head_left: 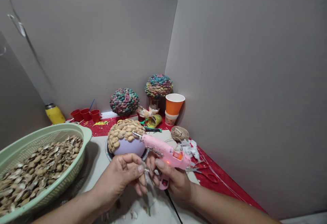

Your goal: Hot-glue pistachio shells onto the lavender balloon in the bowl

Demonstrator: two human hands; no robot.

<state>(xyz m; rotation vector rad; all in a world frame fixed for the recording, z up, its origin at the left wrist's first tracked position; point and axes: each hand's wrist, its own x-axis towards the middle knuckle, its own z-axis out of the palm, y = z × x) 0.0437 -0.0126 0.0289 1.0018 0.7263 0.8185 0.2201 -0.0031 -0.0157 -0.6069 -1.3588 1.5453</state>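
Note:
My right hand (176, 178) is wrapped round the handle of a pink glue gun (159, 149). Its metal nozzle points left, and a small red light glows on its body. My left hand (127, 173) is closed in a pinch beside the right fingertips. A small pale scrap (146, 170) shows at its fingertips, too small to name surely. Just beyond both hands, a lilac ball (130, 147) rests in a dark-rimmed bowl (107, 152). Peanut shells (125, 128) cover the ball's upper and left parts; its lower front is bare. The nozzle overlaps the shells in view; contact cannot be judged.
At left stands a green basket (85, 137) of loose shells. Behind are two multicoloured shell-covered balls (124, 101), red cups (85, 114), a yellow bottle (55, 114) and stacked paper cups (174, 105). Twine (179, 133) and scissors (208, 175) lie right. Grey partitions enclose the table.

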